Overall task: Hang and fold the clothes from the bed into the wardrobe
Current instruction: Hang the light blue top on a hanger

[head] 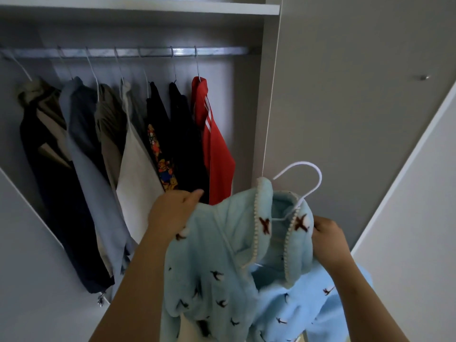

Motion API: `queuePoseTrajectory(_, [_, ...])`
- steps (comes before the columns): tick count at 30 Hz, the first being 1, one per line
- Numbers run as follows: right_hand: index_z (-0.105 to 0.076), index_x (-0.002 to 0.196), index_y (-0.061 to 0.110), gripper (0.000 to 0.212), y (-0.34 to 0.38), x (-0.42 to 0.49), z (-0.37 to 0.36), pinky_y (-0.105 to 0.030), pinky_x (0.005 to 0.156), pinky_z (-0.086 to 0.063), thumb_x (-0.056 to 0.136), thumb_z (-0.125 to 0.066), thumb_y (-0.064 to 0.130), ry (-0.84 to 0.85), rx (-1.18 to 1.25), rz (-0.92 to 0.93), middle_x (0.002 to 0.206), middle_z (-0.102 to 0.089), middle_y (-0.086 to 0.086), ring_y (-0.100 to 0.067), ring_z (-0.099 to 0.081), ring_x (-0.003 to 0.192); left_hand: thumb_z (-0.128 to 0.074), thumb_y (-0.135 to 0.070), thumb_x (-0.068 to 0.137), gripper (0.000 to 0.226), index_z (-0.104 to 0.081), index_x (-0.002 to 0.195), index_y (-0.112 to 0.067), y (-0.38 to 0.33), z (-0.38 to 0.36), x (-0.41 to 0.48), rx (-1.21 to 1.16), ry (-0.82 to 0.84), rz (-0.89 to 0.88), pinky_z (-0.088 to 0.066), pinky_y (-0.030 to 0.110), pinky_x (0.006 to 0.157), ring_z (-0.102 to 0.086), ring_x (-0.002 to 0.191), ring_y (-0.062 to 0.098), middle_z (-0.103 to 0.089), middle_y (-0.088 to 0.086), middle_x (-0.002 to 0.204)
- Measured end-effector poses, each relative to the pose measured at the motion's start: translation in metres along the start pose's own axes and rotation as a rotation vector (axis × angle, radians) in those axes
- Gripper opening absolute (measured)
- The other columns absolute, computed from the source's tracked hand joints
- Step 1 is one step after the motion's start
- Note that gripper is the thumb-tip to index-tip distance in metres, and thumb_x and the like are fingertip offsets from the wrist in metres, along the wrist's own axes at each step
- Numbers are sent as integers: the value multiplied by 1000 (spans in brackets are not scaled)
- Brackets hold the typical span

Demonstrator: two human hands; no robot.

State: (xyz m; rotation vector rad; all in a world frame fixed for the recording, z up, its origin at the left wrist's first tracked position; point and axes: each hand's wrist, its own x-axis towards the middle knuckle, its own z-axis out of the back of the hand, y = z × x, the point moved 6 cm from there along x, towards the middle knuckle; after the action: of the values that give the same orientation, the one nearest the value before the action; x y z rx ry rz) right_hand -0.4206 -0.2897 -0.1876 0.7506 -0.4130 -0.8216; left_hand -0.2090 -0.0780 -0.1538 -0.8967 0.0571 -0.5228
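- Before the open wardrobe (148,8), held up on a white hanger (311,180): pale blue fleece top (217,257).
- Left hand (174,212) gripping one shoulder, fingers curled into the fabric.
- Right hand (329,234) clutching the collar's other side.
- Behind, hung on the rail (148,52): a row of clothes, red top (216,149) rightmost.

Seven hung garments (214,144), one rail (222,51), one blue fleece garment (209,267), one white hanger (313,178), left hand (172,211), right hand (328,233)

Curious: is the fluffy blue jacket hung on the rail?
No: left hand and right hand hold the fluffy blue jacket, on its white wire hanger, below the metal rail.
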Motion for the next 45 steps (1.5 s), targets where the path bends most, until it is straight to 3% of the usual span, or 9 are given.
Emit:
queuePoseTrajectory(5, [-50, 46, 12, 39, -19, -12, -13, -28, 55, -36, 84, -58, 10, 87, 2, -1, 47, -52, -1, -16, -41, 53, -42, -40, 97, 56, -47, 55, -3, -3, 90, 15, 87, -605, -55, -26, 30, 57, -38, 53, 17, -40, 2, 52])
queuePoseTrajectory(10, [-61, 45, 30, 42, -13, -11, -32, -32, 63, -42, 86, -55, 25, 67, 107, -88, 57, -61, -4, -22, -54, 62, -56, -37, 90, 27, -58, 64, -29, -22, -2, -3, -14, 196, -159, -41, 19, 61, -56, 67, 6, -58, -11, 67])
queuePoseTrajectory(13, [-61, 50, 13, 37, -12, -2, -23, -37, 65, -47, 84, -56, 25, -14, 170, -128, 59, -63, -12, -26, -56, 63, -60, -37, 87, 4, -62, 83, -39, -5, -52, -25, -99, 490, -157, -44, 14, 76, -58, 86, 2, -62, -19, 87])
queuePoseTrajectory(18, [-58, 46, 11, 38, -18, 1, -7, -30, 56, -39, 82, -54, 23, -114, 248, -130, 48, -57, -6, -20, -47, 53, -65, -34, 84, 32, -58, 114, -27, 21, -26, -12, -12, -86, -188, -32, 26, 95, -44, 112, 10, -47, -15, 113])
queuePoseTrajectory(23, [-56, 56, 0, 34, -23, 0, 1, -28, 55, -38, 83, -53, 20, -136, 301, -151, 52, -57, -9, -19, -47, 53, -45, 2, 92, 50, -37, 138, -14, 34, -45, -11, -203, -57, -2, -31, 20, 98, -38, 119, 14, -37, 7, 135])
queuePoseTrajectory(28, [-59, 72, -12, 31, -31, 0, 7, -33, 61, -43, 86, -54, 16, -137, 253, -148, 70, -64, -24, -23, -51, 64, -41, 8, 89, 42, -57, 123, -10, 37, -20, -3, -4, -162, -46, -33, 20, 85, -52, 109, 26, -58, 16, 122])
queuePoseTrajectory(37, [-57, 48, 12, 36, -16, 3, -7, -33, 60, -42, 84, -56, 15, -30, 267, -85, 57, -62, -12, -23, -52, 59, -44, 0, 91, 33, -69, 109, -13, 7, -11, 5, 225, -120, -157, -35, 34, 101, -48, 121, 23, -56, 5, 130])
queuePoseTrajectory(41, [-50, 41, 17, 46, -10, 4, -17, -31, 58, -38, 85, -56, 28, -48, 300, -95, 47, -52, -4, -20, -44, 53, -46, -53, 87, 33, -66, 91, -26, -26, -62, -20, 108, 299, -324, -41, 23, 72, -57, 76, 6, -66, -6, 86])
queuePoseTrajectory(45, [-50, 43, 23, 46, -4, 4, -13, -23, 49, -35, 88, -53, 29, -35, 226, -20, 39, -46, 10, -10, -40, 46, -53, -49, 85, 33, -63, 72, -20, -26, -64, -13, 47, 105, -257, -36, 24, 59, -54, 61, 13, -61, -2, 64])
